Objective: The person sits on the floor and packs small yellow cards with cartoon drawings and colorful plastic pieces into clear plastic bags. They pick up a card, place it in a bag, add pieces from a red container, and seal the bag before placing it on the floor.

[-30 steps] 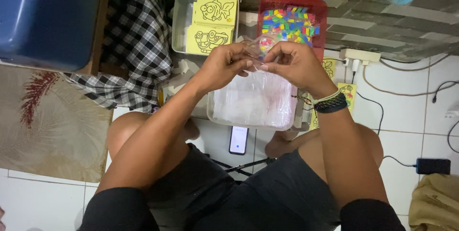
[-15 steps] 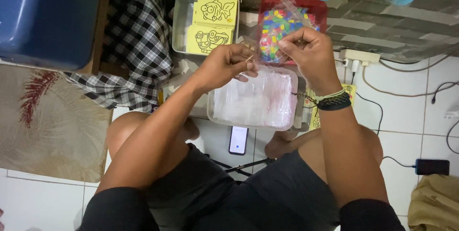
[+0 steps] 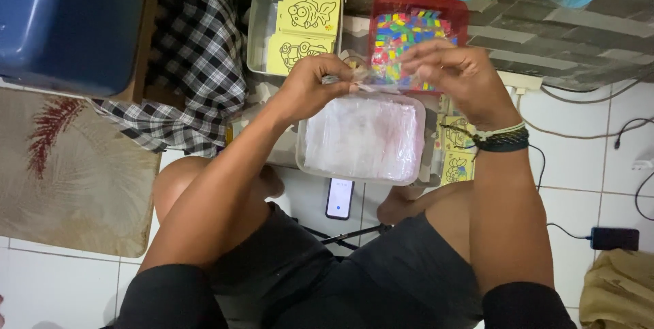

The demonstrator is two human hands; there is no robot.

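1. Since half a sec ago the right hand [image 3: 449,73] has dropped from above the red basket [image 3: 460,12] to level w/ the left hand [image 3: 313,87]; both now meet over the far edge of the clear tub [image 3: 417,159].
2. Grip: each hand pinches one end of a small clear plastic bag [image 3: 364,84], fingers narrow and closed on it.
3. The bag stretches between the hands, long axis running left-right, just above the tub's stack of clear bags [image 3: 361,138].
4. Red basket behind the hands holds small multicoloured squares [image 3: 402,33].
5. Left of it, a clear box [image 3: 257,22] carries two yellow cards [image 3: 303,33] w/ black cartoon line drawings, stacked one below the other.
6. More yellow cards [image 3: 455,152] peek out right of the tub, under the right wrist w/ its bracelets [image 3: 501,138].
7. A phone [image 3: 339,198] lies on the tiled floor between the knees.
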